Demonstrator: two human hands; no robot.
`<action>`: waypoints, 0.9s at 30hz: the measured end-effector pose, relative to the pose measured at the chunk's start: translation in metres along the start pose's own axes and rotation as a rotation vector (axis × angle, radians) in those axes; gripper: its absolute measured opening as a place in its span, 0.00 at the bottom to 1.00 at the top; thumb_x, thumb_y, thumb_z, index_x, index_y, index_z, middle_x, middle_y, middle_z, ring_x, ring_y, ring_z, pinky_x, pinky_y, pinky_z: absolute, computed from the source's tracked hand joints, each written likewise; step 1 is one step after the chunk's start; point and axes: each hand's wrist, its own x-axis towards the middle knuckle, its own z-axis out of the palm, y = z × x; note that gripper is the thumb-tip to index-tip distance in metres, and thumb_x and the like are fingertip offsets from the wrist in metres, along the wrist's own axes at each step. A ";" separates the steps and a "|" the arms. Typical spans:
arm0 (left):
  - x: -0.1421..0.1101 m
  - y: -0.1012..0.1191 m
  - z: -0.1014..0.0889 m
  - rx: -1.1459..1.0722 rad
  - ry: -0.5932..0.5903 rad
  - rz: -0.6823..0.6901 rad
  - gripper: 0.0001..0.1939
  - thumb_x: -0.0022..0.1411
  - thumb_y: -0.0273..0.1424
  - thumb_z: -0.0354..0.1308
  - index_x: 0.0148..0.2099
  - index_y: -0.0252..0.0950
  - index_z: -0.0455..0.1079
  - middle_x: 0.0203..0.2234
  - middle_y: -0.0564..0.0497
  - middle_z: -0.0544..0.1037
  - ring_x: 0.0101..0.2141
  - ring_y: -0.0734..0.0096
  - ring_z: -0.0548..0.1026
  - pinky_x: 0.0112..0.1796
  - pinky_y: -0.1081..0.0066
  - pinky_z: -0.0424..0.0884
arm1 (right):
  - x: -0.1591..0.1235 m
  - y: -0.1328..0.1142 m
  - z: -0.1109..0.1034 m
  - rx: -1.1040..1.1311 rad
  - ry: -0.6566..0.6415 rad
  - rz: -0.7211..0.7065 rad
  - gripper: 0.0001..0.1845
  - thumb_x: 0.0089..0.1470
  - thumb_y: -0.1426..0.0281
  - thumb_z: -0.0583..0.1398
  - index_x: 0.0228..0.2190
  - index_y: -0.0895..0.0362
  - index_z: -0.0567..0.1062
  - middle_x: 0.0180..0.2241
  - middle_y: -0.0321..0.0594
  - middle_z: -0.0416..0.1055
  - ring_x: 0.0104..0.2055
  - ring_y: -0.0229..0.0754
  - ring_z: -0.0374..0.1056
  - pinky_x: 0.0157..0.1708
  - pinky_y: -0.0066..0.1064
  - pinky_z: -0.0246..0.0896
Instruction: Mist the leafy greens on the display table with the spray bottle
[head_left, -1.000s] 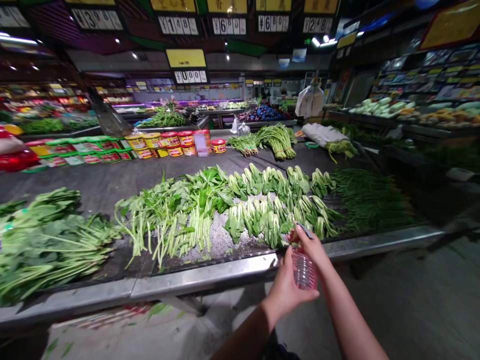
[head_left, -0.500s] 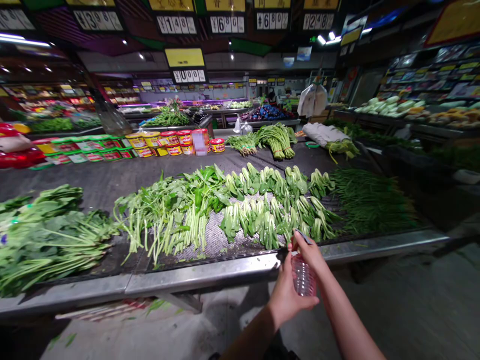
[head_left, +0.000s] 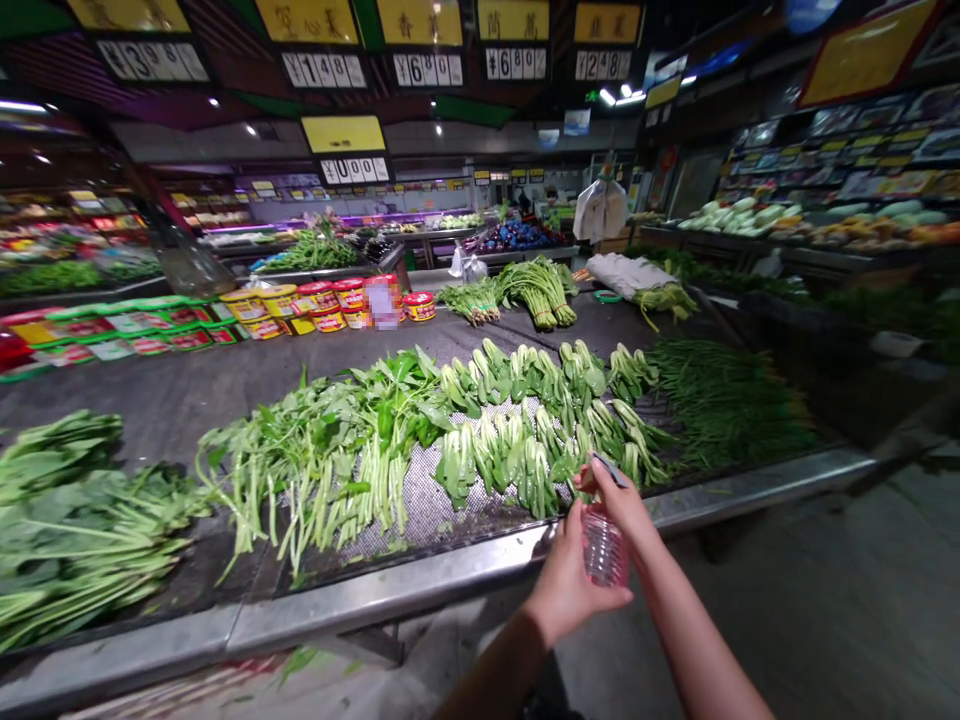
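My left hand (head_left: 564, 590) is wrapped round the body of a clear ribbed plastic bottle (head_left: 604, 550) with a pinkish tint. Over the bottle's top, the fingers of my right hand (head_left: 622, 503) are curled and closed; they hide its neck and cap. A small dark grey piece (head_left: 609, 468) shows along the right hand's edge, too little to name. Both hands are in front of the display's metal edge. Just beyond them lie rows of small leafy bok choy (head_left: 535, 470), with long-stemmed greens (head_left: 352, 450) to their left.
The slanted vegetable stand's metal rim (head_left: 420, 585) crosses in front of me. Thin dark green stalks (head_left: 727, 400) lie at right, broad leafy bunches (head_left: 82, 540) at left. Stacked tubs (head_left: 172, 325) line the back beside tied green bunches (head_left: 536, 290). Price signs (head_left: 324, 70) hang overhead.
The view has tilted up and turned slightly, so the stand's left side sits lower and the signs show more fully. Both hands keep their hold on the bottle, almost unmoved in the picture.
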 end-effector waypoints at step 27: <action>0.061 0.030 -0.047 -0.037 -0.117 0.150 0.62 0.37 0.33 0.72 0.67 0.40 0.36 0.59 0.40 0.56 0.56 0.50 0.60 0.56 0.53 0.56 | 0.047 -0.048 0.022 -0.089 0.057 -0.138 0.26 0.44 0.47 0.58 0.36 0.53 0.73 0.37 0.44 0.75 0.40 0.49 0.71 0.30 0.34 0.65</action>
